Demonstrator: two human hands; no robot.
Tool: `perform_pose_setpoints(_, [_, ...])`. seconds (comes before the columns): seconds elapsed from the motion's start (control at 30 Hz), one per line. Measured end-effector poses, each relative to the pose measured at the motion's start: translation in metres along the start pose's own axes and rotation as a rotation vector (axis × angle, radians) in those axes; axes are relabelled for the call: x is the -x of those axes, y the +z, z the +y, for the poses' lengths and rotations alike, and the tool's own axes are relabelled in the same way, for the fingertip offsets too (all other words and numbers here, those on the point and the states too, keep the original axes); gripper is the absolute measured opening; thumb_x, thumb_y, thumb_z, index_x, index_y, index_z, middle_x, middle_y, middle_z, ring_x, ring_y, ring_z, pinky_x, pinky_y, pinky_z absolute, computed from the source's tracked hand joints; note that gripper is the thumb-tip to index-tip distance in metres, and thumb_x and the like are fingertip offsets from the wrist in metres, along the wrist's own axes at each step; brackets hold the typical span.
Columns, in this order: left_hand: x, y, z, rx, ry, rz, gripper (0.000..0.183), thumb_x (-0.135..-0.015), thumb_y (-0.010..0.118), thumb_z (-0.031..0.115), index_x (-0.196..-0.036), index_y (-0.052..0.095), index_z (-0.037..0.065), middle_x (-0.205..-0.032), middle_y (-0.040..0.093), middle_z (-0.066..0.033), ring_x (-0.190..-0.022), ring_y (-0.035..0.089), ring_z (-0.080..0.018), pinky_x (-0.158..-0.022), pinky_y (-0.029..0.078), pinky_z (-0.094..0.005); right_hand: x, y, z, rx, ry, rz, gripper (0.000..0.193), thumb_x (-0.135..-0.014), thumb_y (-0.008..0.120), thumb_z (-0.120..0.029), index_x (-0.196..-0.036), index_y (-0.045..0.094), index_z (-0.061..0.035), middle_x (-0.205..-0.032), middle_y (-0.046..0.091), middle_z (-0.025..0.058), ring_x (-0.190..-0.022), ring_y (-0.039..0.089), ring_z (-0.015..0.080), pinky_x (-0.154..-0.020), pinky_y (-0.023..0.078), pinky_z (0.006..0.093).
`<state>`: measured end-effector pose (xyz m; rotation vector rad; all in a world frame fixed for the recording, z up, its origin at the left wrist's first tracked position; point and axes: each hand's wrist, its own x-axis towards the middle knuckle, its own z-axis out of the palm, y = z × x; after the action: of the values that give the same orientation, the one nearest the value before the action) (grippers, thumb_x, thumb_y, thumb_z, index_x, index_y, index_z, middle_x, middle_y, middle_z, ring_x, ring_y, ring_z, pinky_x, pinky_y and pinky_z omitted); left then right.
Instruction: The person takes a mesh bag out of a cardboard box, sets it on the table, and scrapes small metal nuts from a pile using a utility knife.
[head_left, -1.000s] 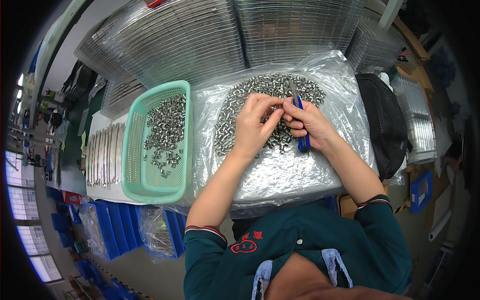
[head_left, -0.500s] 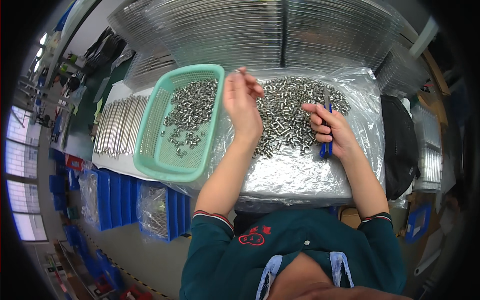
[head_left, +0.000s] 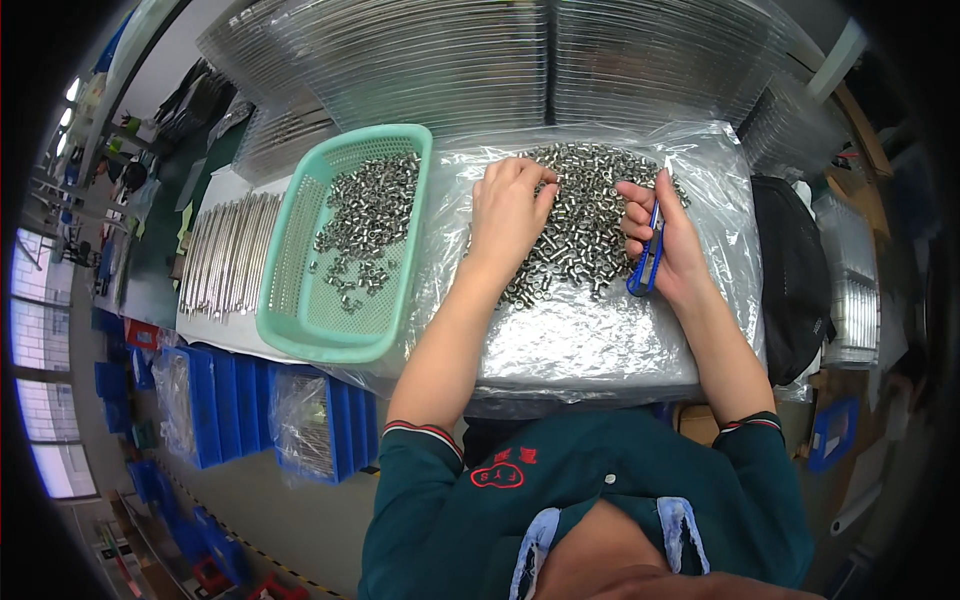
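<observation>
Small shiny metal tubular fittings lie in a wide pile [head_left: 580, 240] on a clear plastic sheet. My left hand [head_left: 510, 212] is at the pile's left side, fingers bent down and the thumb close to the index finger. What they pinch, if anything, is too small to make out. My right hand [head_left: 672, 238] is closed around a blue utility knife [head_left: 647, 262], held upright by the right part of the pile. Left of my left forearm stands a mint-green plastic basket [head_left: 283, 270] with more fittings [head_left: 370, 210] in it.
Thin metal rods [head_left: 230, 255] lie in a row left of the basket. Stacked clear plastic trays [head_left: 430, 70] rise behind the table. A black bag [head_left: 790, 285] sits at the right edge. Blue bins [head_left: 225, 405] stand below at the left.
My left hand has come from beside the basket's rim, where it was raised, down to the pile on the right. The knife in my right hand has tilted, and the thumb has lifted.
</observation>
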<state>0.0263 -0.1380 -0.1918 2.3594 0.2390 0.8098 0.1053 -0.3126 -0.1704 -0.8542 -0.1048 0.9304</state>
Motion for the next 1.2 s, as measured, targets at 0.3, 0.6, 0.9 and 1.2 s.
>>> perform_pose_setpoints(0.3, [0.007, 0.021, -0.005, -0.256, 0.036, -0.08, 0.015, -0.07, 0.067, 0.019, -0.081, 0.062, 0.01, -0.106, 0.053, -0.0062, -0.111, 0.041, -0.0281, -0.089, 0.033, -0.0403, 0.002, -0.001, 0.001, 0.019, 0.009, 0.015, 0.039, -0.089, 0.046, -0.039, -0.097, 0.054, -0.0021, -0.064, 0.042, -0.0055, -0.05, 0.036, 0.0002, -0.039, 0.029, 0.0148])
perform_pose_setpoints(0.6, [0.003, 0.022, 0.002, -0.224, 0.153, -0.045, 0.009, -0.072, 0.064, 0.014, -0.08, 0.062, 0.011, -0.11, 0.053, -0.0062, -0.115, 0.04, -0.028, -0.094, 0.028, -0.0413, 0.002, 0.003, 0.0, 0.1, 0.03, 0.038, 0.025, -0.089, 0.051, -0.022, -0.104, 0.048, -0.0028, -0.065, 0.042, -0.0049, -0.048, 0.034, -0.0014, -0.035, 0.026, 0.012])
perform_pose_setpoints(0.9, [0.005, 0.023, -0.006, -0.233, 0.084, -0.088, 0.014, -0.071, 0.066, 0.014, -0.083, 0.061, 0.009, -0.109, 0.052, -0.009, -0.114, 0.039, -0.0293, -0.096, 0.026, -0.0452, 0.003, 0.004, 0.0, 0.08, 0.013, 0.03, 0.024, -0.088, 0.051, -0.021, -0.104, 0.049, -0.0026, -0.064, 0.042, -0.0057, -0.047, 0.034, -0.0017, -0.035, 0.026, 0.0121])
perform_pose_setpoints(1.2, [-0.004, 0.015, 0.017, 0.018, 0.234, 0.033, 0.015, -0.072, 0.065, 0.01, -0.086, 0.059, 0.007, -0.099, 0.058, -0.0063, -0.105, 0.049, -0.0263, -0.09, 0.035, -0.0385, 0.003, 0.001, 0.001, 0.164, 0.066, 0.012, 0.025, -0.088, 0.051, -0.022, -0.105, 0.049, -0.0029, -0.065, 0.042, -0.006, -0.048, 0.034, -0.0017, -0.035, 0.025, 0.0122])
